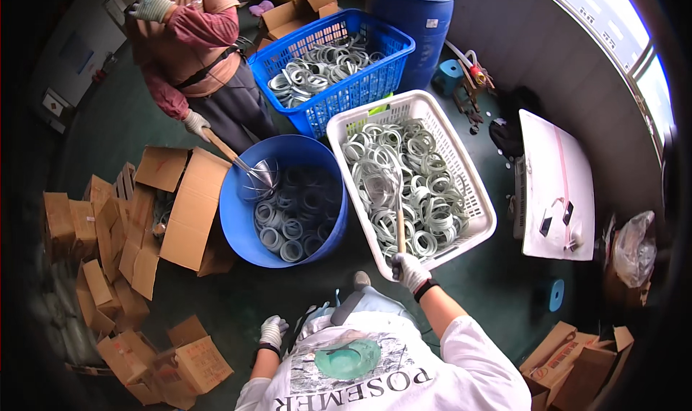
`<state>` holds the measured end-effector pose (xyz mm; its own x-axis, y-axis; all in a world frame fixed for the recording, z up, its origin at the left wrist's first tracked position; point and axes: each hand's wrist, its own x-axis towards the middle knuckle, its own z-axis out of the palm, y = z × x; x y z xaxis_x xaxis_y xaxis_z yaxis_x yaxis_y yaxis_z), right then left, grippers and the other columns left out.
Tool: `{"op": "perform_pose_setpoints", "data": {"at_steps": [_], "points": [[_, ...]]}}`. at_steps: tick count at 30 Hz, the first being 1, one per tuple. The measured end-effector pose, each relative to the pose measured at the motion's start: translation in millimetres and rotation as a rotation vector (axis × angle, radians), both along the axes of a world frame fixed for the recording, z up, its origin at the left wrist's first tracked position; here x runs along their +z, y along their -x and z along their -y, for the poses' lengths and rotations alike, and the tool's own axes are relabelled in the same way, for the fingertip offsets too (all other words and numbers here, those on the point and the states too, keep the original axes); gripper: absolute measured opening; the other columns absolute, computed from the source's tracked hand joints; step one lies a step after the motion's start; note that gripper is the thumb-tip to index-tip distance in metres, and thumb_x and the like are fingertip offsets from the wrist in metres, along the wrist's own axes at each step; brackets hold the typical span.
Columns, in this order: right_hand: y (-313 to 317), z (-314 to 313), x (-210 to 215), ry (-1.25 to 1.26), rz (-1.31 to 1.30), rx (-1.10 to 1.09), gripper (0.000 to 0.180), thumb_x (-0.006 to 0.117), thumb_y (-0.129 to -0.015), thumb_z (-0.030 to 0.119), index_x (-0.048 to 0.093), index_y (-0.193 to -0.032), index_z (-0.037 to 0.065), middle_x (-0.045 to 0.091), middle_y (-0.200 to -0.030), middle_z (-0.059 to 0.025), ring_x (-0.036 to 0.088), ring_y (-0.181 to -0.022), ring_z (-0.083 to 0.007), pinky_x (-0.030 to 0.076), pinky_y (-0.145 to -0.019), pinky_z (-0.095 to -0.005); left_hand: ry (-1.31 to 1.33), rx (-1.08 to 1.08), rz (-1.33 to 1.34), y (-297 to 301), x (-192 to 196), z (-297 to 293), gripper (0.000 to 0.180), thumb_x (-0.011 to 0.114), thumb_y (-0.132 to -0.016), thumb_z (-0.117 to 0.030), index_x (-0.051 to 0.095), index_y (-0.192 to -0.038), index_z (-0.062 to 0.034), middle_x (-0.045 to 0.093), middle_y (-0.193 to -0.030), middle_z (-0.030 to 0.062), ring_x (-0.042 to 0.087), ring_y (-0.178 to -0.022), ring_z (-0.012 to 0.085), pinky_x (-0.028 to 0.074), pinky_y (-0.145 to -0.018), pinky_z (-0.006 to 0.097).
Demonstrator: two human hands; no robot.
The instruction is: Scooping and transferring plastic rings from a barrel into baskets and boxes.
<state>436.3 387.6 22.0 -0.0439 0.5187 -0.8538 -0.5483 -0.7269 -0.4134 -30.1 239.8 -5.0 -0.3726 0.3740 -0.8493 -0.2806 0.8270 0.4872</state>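
My right hand (409, 271), in a white glove, grips the wooden handle of a wire scoop (398, 213). The scoop's head lies among pale green rings (425, 195) in a white slatted basket (360, 220) straight ahead of me. My left hand (273, 331), also gloved, hangs by my side with loose fingers and nothing in it. Left of the basket stands a round blue tub (234, 224) with more rings in dark liquid. A co-worker's gloved hand (194, 123) holds a second wooden-handled metal scoop (261, 178) over that tub.
Behind the tub, a blue plastic basket (346, 97) holds more rings, with a blue barrel (422, 15) beyond it. Several flattened and open cardboard boxes (184, 206) crowd the left floor. A white board (559, 188) lies at right, and more boxes (577, 364) sit lower right.
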Motion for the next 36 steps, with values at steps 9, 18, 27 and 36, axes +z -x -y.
{"op": "perform_pose_setpoints", "data": {"at_steps": [9,18,27,36], "points": [[-46.6,63.7,106.6,-0.049,0.232,0.211,0.016,0.066,-0.073,0.012,0.052,-0.08,0.006,0.046,-0.055,-0.0028,0.043,-0.037,-0.0154,0.035,-0.035,-0.0301,-0.105,0.116,-0.003,-8.5,2.4,-3.7,0.029,0.059,-0.088,-0.024,0.055,-0.115,-0.0131,0.065,-0.102,0.011,0.065,-0.084,0.027,0.049,-0.082,0.045],[-9.2,-30.6,-12.2,-0.019,-0.179,-0.104,0.01,0.057,-0.079,0.011,0.049,-0.074,0.009,0.048,-0.057,-0.0028,0.047,-0.046,-0.0173,0.042,-0.044,-0.0305,0.101,0.138,-0.008,5.6,-24.7,62.9,0.031,0.057,-0.087,-0.021,0.054,-0.116,-0.0116,0.064,-0.102,0.0129,0.065,-0.078,0.0272,0.051,-0.067,0.043],[-18.2,-1.8,67.4,-0.117,0.113,0.091,0.011,0.062,-0.076,0.009,0.051,-0.078,0.007,0.049,-0.059,-0.0029,0.046,-0.042,-0.0161,0.045,-0.038,-0.0333,0.064,0.297,-0.009,6.2,-18.0,62.5,0.033,0.058,-0.087,-0.025,0.052,-0.118,-0.0137,0.064,-0.106,0.0113,0.065,-0.085,0.0282,0.049,-0.078,0.047],[-11.4,-104.4,-7.3,-0.113,0.254,0.086,0.017,0.064,-0.079,0.019,0.052,-0.075,0.007,0.047,-0.056,0.0,0.045,-0.043,-0.0146,0.037,-0.041,-0.0303,-0.039,0.197,0.004,-19.6,0.3,20.6,0.031,0.059,-0.088,-0.024,0.054,-0.116,-0.0112,0.065,-0.103,0.011,0.065,-0.083,0.0266,0.05,-0.077,0.045]]}}
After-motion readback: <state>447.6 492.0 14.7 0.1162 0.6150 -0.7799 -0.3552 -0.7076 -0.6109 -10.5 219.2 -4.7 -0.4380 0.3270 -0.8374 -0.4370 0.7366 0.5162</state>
